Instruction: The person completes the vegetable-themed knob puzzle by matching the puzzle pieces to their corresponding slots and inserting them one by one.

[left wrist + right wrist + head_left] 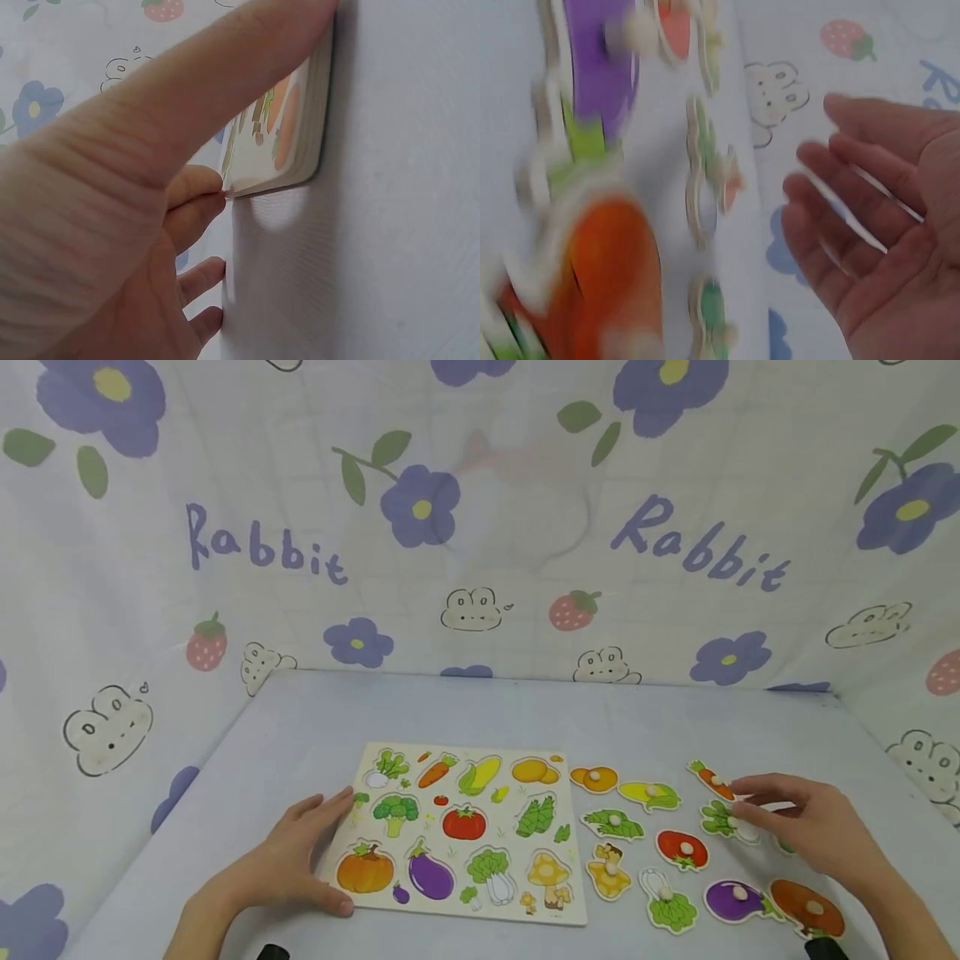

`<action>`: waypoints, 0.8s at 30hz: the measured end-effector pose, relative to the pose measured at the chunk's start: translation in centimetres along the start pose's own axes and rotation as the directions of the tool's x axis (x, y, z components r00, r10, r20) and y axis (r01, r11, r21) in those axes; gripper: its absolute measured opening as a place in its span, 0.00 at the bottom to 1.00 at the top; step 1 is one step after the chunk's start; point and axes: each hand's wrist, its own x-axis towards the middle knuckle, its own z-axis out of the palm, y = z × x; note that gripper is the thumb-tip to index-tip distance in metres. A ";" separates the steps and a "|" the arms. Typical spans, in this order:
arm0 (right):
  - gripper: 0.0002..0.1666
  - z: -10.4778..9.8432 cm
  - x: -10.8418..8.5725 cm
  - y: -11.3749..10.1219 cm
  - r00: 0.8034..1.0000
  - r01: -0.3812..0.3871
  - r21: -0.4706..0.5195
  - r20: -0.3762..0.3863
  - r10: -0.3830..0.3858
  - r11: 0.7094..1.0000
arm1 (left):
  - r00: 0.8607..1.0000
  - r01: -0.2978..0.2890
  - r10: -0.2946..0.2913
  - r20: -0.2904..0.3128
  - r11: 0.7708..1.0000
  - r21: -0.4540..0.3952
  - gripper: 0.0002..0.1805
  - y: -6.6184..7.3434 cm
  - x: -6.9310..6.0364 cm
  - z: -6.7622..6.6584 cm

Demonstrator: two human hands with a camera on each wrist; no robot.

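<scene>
A wooden vegetable puzzle board lies flat on the table. My left hand rests at its left edge, thumb by the near corner and fingers spread along the side; the left wrist view shows fingertips at the board's corner. To the right, my right hand hovers with extended fingers beside the carrot piece and above the radish piece. Nothing shows between its fingers in the right wrist view. A green piece is mostly hidden under that hand. Several pieces carry small round knobs.
Loose knobbed pieces lie right of the board: potato, corn, a green vegetable, mushroom, tomato, cabbage, eggplant and pumpkin. A patterned curtain hangs behind the table.
</scene>
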 end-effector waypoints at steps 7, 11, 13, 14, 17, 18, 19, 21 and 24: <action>0.25 -2.3 2.2 3.7 0.973 -0.011 0.179 0.231 -0.031 0.984 | 1.000 0.020 -0.020 0.007 1.000 -0.002 0.69 -0.3 -0.1 0.0; 0.24 -2.3 3.1 4.6 0.938 -0.022 0.273 0.338 -0.074 0.962 | 1.000 0.030 -0.030 0.006 1.000 0.004 0.69 0.0 0.0 -0.1; 0.24 -2.1 3.4 4.8 0.927 -0.034 0.284 0.366 -0.076 0.958 | 1.000 0.024 -0.024 0.003 1.000 0.004 0.69 0.2 0.0 -0.2; 0.24 -2.0 3.5 4.8 0.925 -0.041 0.278 0.373 -0.069 0.960 | 1.000 0.020 -0.020 0.002 1.000 0.005 0.69 0.2 0.1 -0.2; 0.25 -1.8 3.9 5.0 0.922 -0.040 0.248 0.383 -0.060 0.968 | 1.000 0.014 -0.014 0.000 1.000 0.007 0.69 0.3 0.1 -0.2; 0.25 -1.7 4.1 5.0 0.918 -0.037 0.245 0.390 -0.064 0.969 | 1.000 0.016 -0.016 0.000 1.000 0.010 0.69 0.3 0.1 -0.1; 0.25 -1.6 4.2 5.1 0.913 -0.029 0.252 0.401 -0.077 0.967 | 1.000 0.021 -0.021 -0.001 1.000 0.010 0.69 0.3 0.1 -0.1; 0.25 -1.4 4.6 5.2 0.901 -0.031 0.265 0.425 -0.088 0.964 | 1.000 0.029 -0.029 -0.001 1.000 0.010 0.69 0.2 0.0 -0.1; 0.25 -1.2 4.9 5.2 0.884 -0.038 0.288 0.456 -0.102 0.957 | 0.999 0.033 -0.033 0.000 0.999 0.008 0.69 0.1 -0.1 0.0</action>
